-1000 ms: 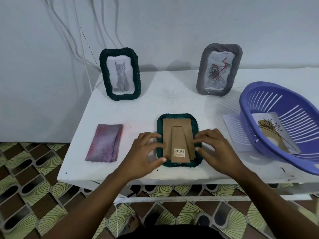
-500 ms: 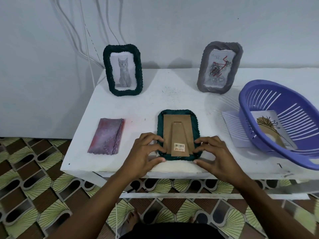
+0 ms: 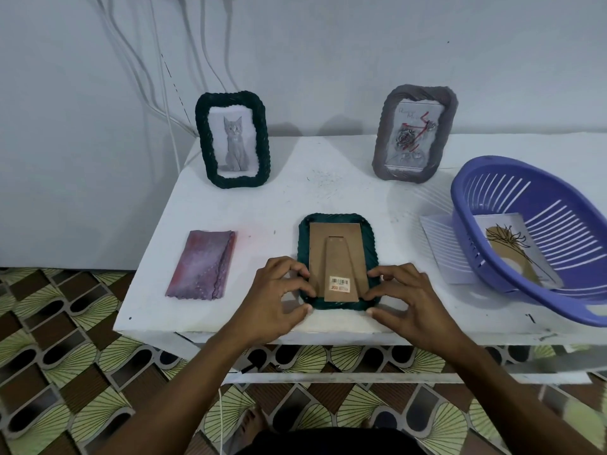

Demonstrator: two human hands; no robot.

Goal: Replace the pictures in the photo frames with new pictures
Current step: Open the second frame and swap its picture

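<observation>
A dark green braided photo frame (image 3: pixel 338 221) lies face down near the table's front edge, its brown cardboard back (image 3: pixel 336 244) and stand with a barcode sticker facing up. My left hand (image 3: pixel 276 290) pinches the frame's lower left edge and my right hand (image 3: pixel 404 297) pinches its lower right edge. A second green frame (image 3: pixel 232 139) with a grey cat picture stands at the back left. A grey frame (image 3: pixel 414 133) with a rose drawing stands at the back right. A flower picture (image 3: pixel 512 247) lies in the purple basket (image 3: pixel 492 178).
A folded pink-purple cloth (image 3: pixel 202 264) lies at the table's front left. A white sheet (image 3: pixel 440 244) lies partly under the basket. The white table (image 3: pixel 295 198) stands against a wall with hanging cables (image 3: pixel 164 77). Patterned floor tiles show below.
Both hands have slid down from the frame's middle to its lower corners. The head view has shifted slightly, and the frame stays face down.
</observation>
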